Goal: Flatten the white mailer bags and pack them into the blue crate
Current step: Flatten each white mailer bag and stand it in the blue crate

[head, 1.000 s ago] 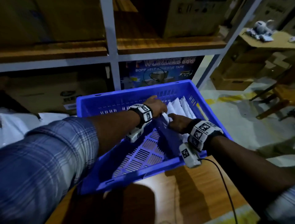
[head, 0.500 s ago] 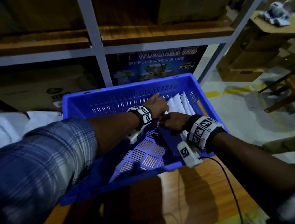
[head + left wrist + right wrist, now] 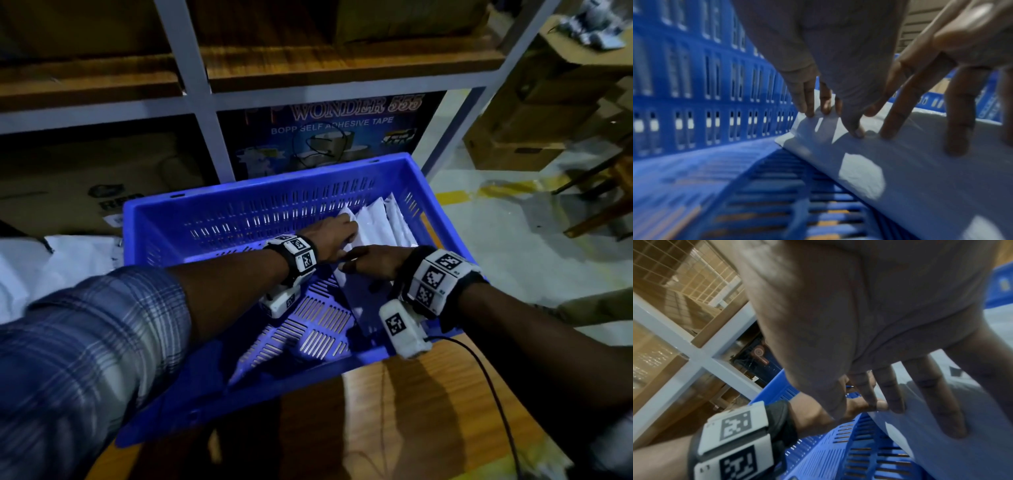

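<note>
The blue crate (image 3: 239,212) sits on the wooden table, tilted, its slotted floor (image 3: 777,203) bare on the left. Several white mailer bags (image 3: 373,222) stand on edge, leaning against its right wall. My left hand (image 3: 346,233) reaches over the nearest bag (image 3: 900,170), with straight fingertips (image 3: 807,112) and thumb touching it near its top corner. Just beside it, my right hand (image 3: 356,263) lies on the same bag (image 3: 972,459), its spread fingers (image 3: 894,399) pressing flat on the face. Neither hand grips anything.
A loose heap of white mailer bags (image 3: 51,267) lies left of the crate. Behind it rises a grey shelf rack (image 3: 205,120) holding a tape carton (image 3: 329,137) and cardboard boxes. A wrist cable (image 3: 493,394) trails over the table (image 3: 394,411).
My right hand slid left along the leaning bag until it met the left hand. The left hand stayed at the bag's top. The head view dipped and shifted.
</note>
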`<action>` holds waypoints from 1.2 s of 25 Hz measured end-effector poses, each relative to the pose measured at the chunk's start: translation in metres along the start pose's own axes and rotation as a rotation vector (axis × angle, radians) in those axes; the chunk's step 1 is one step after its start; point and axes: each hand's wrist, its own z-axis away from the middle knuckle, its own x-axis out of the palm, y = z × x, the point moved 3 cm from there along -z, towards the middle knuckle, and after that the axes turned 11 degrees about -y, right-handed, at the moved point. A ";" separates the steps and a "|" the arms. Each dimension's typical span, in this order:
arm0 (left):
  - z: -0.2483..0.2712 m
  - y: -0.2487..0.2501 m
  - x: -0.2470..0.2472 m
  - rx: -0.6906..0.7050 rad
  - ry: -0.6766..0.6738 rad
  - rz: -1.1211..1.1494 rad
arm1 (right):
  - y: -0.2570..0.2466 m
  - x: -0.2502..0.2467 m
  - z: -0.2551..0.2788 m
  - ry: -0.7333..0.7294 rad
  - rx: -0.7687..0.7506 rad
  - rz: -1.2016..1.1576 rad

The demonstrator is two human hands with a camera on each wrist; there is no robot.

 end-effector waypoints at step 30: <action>0.479 -0.007 0.048 -0.285 0.748 0.358 | -0.282 0.252 0.106 0.802 -0.579 -0.204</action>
